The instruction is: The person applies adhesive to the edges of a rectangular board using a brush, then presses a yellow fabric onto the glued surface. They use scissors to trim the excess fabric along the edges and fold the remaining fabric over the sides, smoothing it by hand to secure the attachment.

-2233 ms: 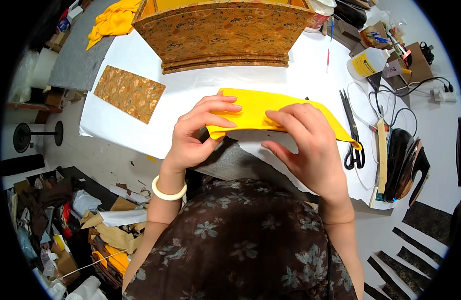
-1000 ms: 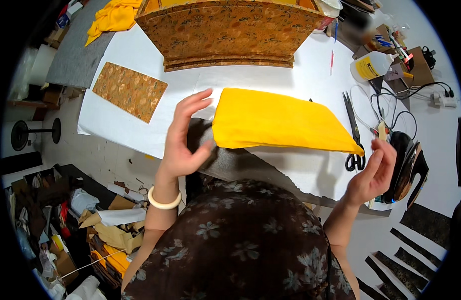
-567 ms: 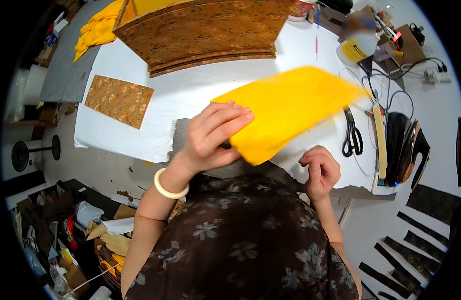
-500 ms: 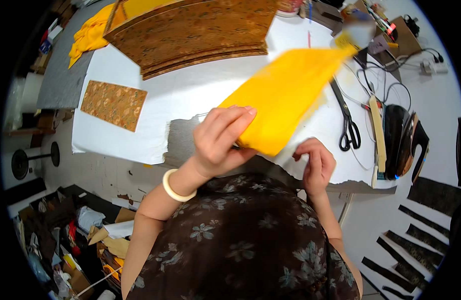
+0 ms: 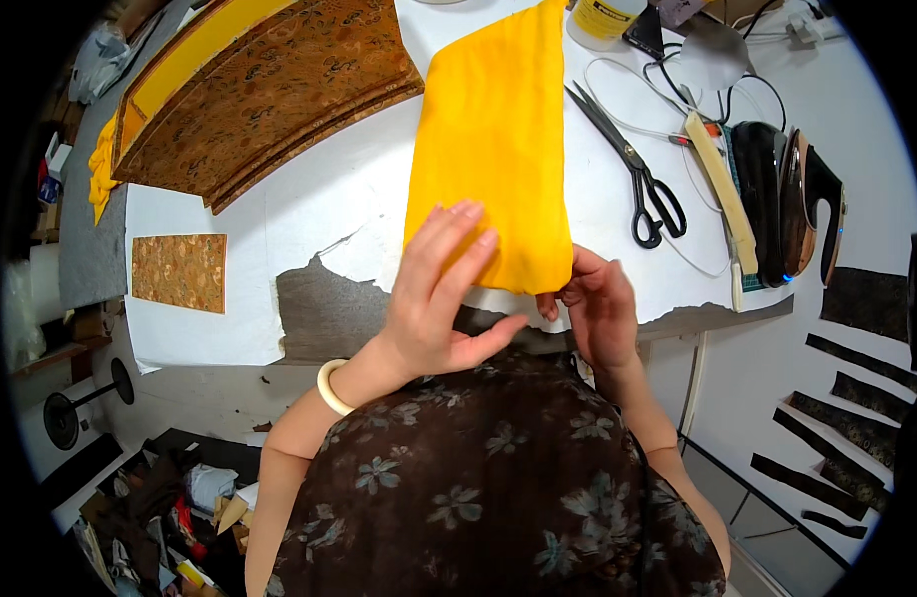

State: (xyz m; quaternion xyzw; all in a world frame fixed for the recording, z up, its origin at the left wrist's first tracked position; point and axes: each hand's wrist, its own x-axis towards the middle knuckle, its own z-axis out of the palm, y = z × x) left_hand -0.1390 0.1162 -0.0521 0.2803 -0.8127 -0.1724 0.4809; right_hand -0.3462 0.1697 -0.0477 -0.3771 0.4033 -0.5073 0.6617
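A long yellow cloth-faced piece (image 5: pixel 493 149) lies lengthwise in front of me, its near edge close to the table's front. My left hand (image 5: pixel 434 289), wearing a pale bangle, rests over its near left part with fingers stretched and thumb spread. At the near right corner is my right hand (image 5: pixel 603 308), loosely curled with its fingers apart. Its fingertips are by the corner, partly hidden; whether they touch the cloth I cannot tell. Black-handled scissors (image 5: pixel 638 179) lie right of the yellow piece, blades pointing away.
A brown patterned box (image 5: pixel 279 99) with yellow lining stands at the back left. A small patterned panel (image 5: pixel 180 274) lies on torn white paper (image 5: pixel 210 338). An iron (image 5: pixel 807 209), a pale strip (image 5: pixel 722 194), cables and a bottle (image 5: pixel 603 20) occupy the right side.
The yellow piece has gone from raised and slanted to lying lengthwise before me. My left hand has let go its grip and flattened on it; my right hand has moved to its corner.
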